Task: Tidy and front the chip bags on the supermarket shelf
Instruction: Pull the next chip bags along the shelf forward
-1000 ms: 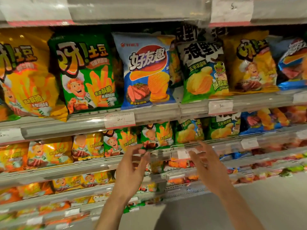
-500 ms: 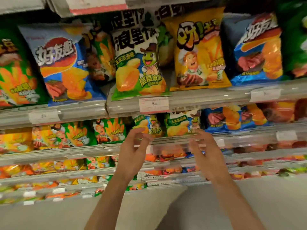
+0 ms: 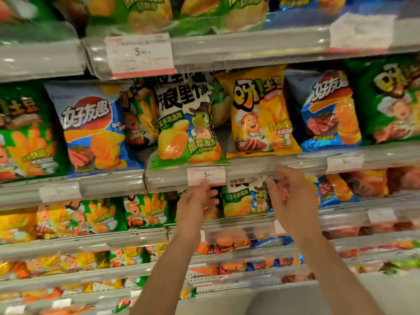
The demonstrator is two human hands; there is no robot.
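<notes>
Both hands are raised empty before the shelf edge: the left hand [image 3: 196, 202] with fingers loosely spread just under a price tag [image 3: 206, 176], the right hand [image 3: 288, 194] half curled with fingers apart, nothing held in either. Directly above them stands the green-and-white chip bag [image 3: 187, 123], tilted and overlapping a half-hidden bag behind it; just beside it to the right the yellow chip bag [image 3: 259, 114] leans slightly. A blue chip bag [image 3: 91, 128] stands to the left.

Such bags are judged to be light, puffed with air, slick-skinned and easily crushed, with brittle contents. They are best taken by both side seams or the top crimp and slid forward, not squeezed at the belly.

The clear rail [image 3: 250, 169] along the shelf front has to be respected when a bag is drawn forward, and the shelf above leaves little room overhead. Close neighbours may be dragged askew. A smaller green bag [image 3: 245, 201] on the lower shelf sits between the hands.
</notes>
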